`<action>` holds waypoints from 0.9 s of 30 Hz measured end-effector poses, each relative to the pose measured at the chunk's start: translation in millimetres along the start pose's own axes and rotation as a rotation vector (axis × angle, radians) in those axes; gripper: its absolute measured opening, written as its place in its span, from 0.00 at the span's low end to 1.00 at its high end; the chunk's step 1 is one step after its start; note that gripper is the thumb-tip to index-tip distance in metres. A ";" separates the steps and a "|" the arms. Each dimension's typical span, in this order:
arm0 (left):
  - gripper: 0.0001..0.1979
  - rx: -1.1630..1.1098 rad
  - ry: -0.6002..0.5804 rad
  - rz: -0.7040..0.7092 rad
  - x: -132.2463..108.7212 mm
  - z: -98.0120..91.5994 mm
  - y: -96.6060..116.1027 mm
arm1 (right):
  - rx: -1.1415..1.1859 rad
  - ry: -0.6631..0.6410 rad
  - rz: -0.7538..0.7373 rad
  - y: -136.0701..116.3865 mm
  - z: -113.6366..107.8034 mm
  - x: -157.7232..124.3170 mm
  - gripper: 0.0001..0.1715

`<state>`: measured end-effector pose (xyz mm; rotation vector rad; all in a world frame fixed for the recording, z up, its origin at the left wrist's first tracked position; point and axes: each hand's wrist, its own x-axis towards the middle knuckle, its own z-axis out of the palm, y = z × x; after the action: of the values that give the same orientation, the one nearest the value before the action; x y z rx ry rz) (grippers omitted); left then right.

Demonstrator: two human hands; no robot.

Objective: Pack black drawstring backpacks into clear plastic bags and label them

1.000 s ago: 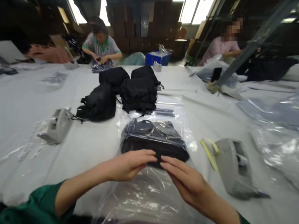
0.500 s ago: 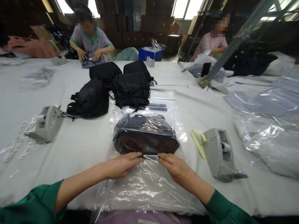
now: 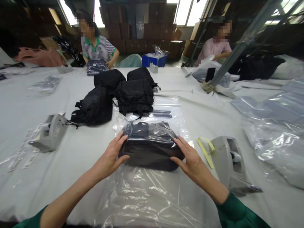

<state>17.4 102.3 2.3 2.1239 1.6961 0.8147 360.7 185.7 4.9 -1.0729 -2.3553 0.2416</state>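
Nearest, a loose length of clear plastic sheeting (image 3: 142, 199) lies wrinkled over the white tabletop (image 3: 82, 147); its slack could bunch or trap air if pressed unevenly. Just beyond, the black bag (image 3: 149, 155) sits under glossy clear film, between both hands. The film looks slippery, so unequal pressure from the two sides could skew the bag or crease its corners.

The left hand (image 3: 115, 153) and right hand (image 3: 188, 155) grip its opposite ends, fingers spread over the upper edges, thumbs lower on the near face. The forearms reach forward and converge, wrists nearly level with each other.

To the right, a yellow strip (image 3: 206, 152) lies beside a grey tape dispenser (image 3: 228, 158); a sideways elbow might knock that dispenser. Farther back, black backpacks (image 3: 135, 96) cluster close behind the bag, leaving limited room if it slides away.
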 end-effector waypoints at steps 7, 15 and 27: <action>0.18 -0.187 -0.165 -0.001 15.0 -10.2 -10.0 | 0.168 -0.119 -0.035 24.7 -5.9 16.2 0.27; 0.35 -0.038 -0.047 0.127 28.2 11.5 -15.7 | 0.220 -0.182 -0.078 32.4 -1.2 26.6 0.29; 0.26 -0.174 -0.261 0.384 -14.1 1.5 46.6 | 0.269 -0.159 -0.346 -28.9 -20.7 -10.3 0.31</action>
<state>53.0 77.0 23.8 2.3434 1.0660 0.7129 358.8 157.5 28.9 -0.5264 -2.5100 0.5116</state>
